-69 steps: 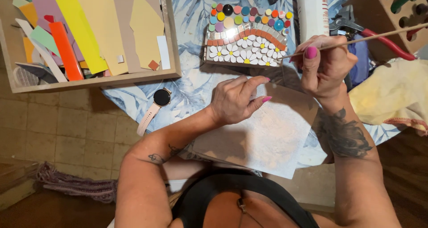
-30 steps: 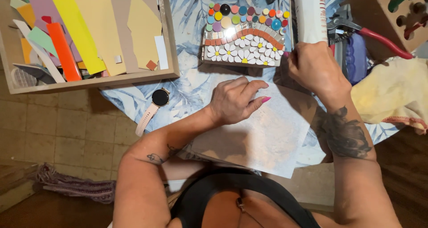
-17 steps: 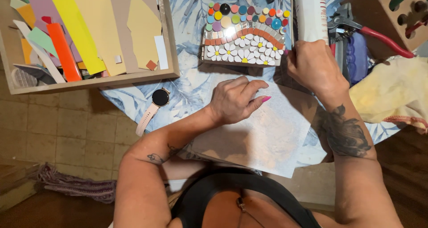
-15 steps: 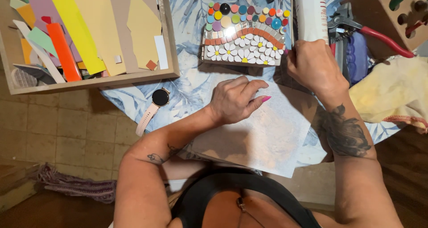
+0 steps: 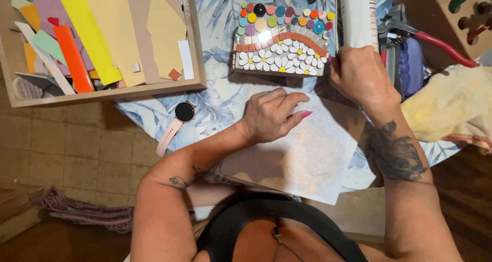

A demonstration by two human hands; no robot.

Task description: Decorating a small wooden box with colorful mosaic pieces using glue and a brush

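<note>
- Plainly, the right hand (image 5: 361,77) is closed around the lower end of a white bottle (image 5: 357,13), fingers wrapped on it, the hand's back turned up to the camera.
- The white bottle runs its long axis straight away from the person, toward the far edge of the table; only the end near the body is in the grip, the rest stretches out beyond the knuckles.
- The bottle lies just to the right of the mosaic piece (image 5: 282,39), a small panel of round coloured tiles above and white daisy shapes below. The two sit close, side by side; whether they touch I cannot tell.
- So the mosaic piece lies to the left of the right hand and a little farther out from the body.
- The left hand (image 5: 269,116) holds nothing: it rests palm down, fingers loosely curled, on a pale sheet of paper (image 5: 307,159), directly on the near side of the mosaic piece.
- Of the two, the left hand sits squarely below the mosaic piece; the right is nearer its right-hand corner.
- Red-handled pliers (image 5: 430,36) lie just right of the bottle, a wristwatch (image 5: 177,123) well to the left, and a wooden tray (image 5: 195,52) of coloured sheets beyond that.
</note>
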